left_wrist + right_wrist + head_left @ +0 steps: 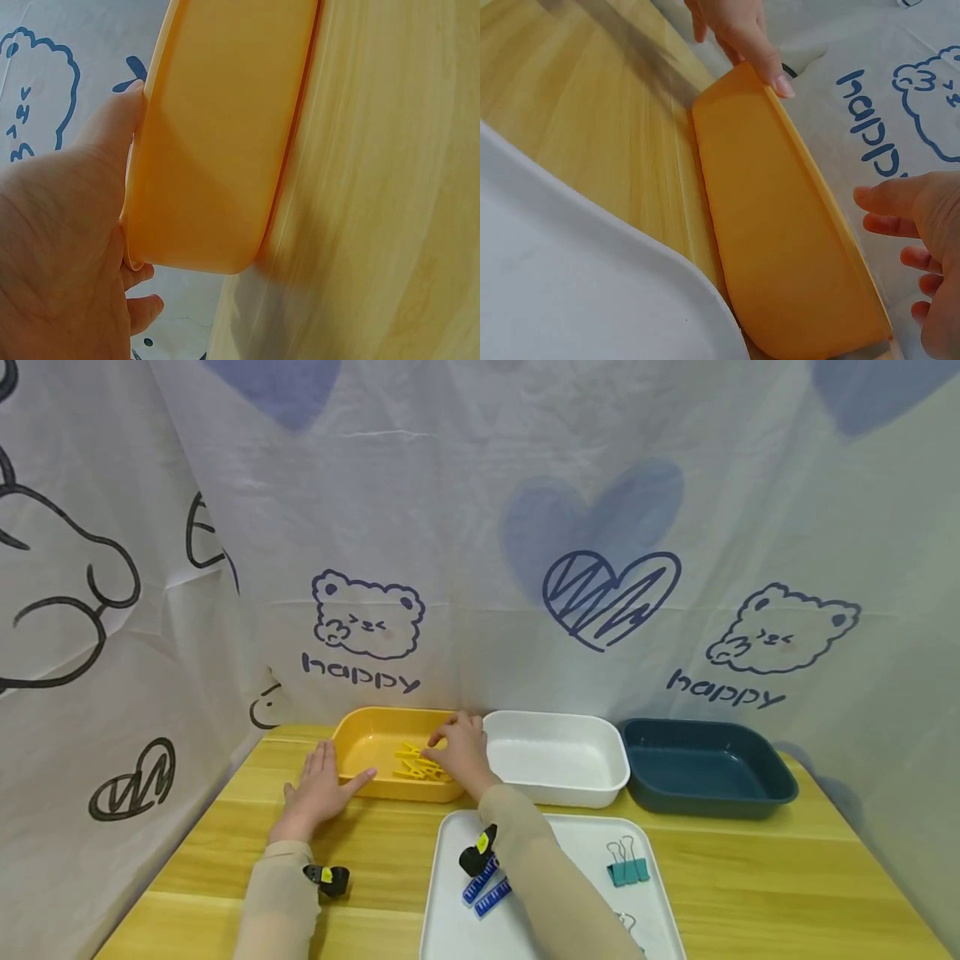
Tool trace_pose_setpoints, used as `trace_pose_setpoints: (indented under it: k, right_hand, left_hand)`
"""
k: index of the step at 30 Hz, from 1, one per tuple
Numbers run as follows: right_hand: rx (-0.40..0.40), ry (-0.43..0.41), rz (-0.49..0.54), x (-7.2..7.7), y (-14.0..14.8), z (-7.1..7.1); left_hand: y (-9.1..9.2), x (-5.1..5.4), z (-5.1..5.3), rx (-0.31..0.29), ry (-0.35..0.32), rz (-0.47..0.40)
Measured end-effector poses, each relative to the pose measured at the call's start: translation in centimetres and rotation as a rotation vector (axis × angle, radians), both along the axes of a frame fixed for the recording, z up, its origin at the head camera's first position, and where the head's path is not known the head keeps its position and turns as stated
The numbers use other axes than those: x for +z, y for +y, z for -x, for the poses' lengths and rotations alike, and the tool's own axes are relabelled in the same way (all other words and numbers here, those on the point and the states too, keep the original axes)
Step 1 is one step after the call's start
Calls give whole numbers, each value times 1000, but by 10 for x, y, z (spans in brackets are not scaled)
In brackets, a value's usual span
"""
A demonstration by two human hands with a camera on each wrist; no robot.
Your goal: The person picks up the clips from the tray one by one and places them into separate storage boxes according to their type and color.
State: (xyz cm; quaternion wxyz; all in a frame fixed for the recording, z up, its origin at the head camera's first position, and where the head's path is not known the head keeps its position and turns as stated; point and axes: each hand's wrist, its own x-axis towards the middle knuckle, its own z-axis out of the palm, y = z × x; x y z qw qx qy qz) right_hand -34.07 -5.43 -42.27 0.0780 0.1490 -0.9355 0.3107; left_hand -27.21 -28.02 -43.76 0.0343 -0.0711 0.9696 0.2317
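Observation:
Several yellow clothespins (417, 767) lie inside the yellow bin (360, 787). At the bin's left corner rests my left hand (318, 793), its fingers along the outer side and its thumb (120, 124) at the front rim. Over the right part of the bin is my right hand (463, 753), close to the clothespins, with fingers bent loosely. The right wrist view shows that hand (937, 232) with nothing between thumb and fingers. From there the clothespins are hidden behind the bin's wall (780, 225).
A white bin (555, 793) and a dark teal bin (712, 797) stand to the right of the yellow one. In front, a white tray (442, 893) holds blue pieces with white marks (491, 897) and teal binder clips (628, 872). My right forearm crosses the tray. A printed curtain (480, 527) hangs behind.

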Motion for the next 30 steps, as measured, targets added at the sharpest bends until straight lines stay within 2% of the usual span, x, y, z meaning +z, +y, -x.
trace_pose_setpoints:
  k: [14,30]
  right_hand:
    - [-49,-44,173,12,28,-34]
    - [-32,-5,214,17,62,-70]
  left_hand:
    - [3,4,-2,-9,2,-12]
    - [-1,0,0,0,0,-17]
